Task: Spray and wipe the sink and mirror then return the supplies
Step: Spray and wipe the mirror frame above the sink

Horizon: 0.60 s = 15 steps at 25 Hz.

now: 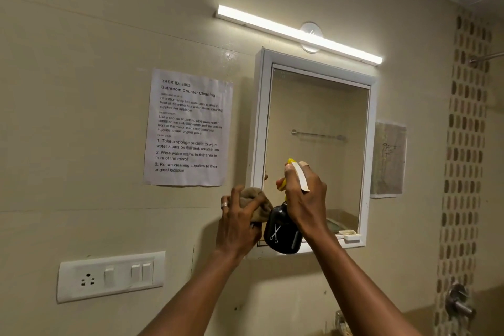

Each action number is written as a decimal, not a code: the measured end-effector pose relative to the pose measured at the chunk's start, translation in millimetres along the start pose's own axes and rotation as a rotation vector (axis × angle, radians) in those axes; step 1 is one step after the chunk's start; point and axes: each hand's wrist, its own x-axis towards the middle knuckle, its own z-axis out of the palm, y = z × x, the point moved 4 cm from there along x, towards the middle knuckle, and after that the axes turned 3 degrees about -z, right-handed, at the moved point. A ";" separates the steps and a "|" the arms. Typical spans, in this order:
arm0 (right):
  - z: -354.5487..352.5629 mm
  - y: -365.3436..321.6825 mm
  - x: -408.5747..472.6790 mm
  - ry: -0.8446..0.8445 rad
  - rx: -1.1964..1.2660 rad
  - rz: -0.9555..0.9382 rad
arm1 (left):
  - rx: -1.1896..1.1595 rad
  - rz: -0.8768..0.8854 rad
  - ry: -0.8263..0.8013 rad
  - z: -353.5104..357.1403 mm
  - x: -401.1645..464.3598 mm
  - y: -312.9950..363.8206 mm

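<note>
While the bottle [283,232] is clamped in the right hand [305,194] before the mirror [316,128], the nozzle is best aimed squarely at the glass. The cloth [256,206] is bunched in the closed left hand [240,224], ready for wiping.

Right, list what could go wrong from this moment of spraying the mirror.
1. The spray bottle in the right hand is aimed near the mirror's left edge; mist could drift onto the taped paper sheet and wet it.
2. Runoff may drip toward the switch and socket panel below.
3. The left hand holds the cloth bunched up, so wiping may smear.
</note>
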 end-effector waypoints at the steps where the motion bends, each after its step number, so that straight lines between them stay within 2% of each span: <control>1: -0.4 1.8 -2.7 -0.003 0.007 0.009 | 0.014 -0.015 -0.011 6.9 -10.8 -4.3; 7: -10.5 15.1 -14.7 -0.014 -0.030 0.048 | -0.070 -0.129 -0.039 39.8 -71.9 -23.5; 13: -23.9 19.6 -26.4 0.009 -0.065 0.079 | -0.163 -0.312 0.023 51.9 -104.6 -12.8; 15: -25.3 19.4 -30.9 -0.002 -0.055 0.100 | -0.210 -0.346 -0.032 66.7 -122.1 -15.0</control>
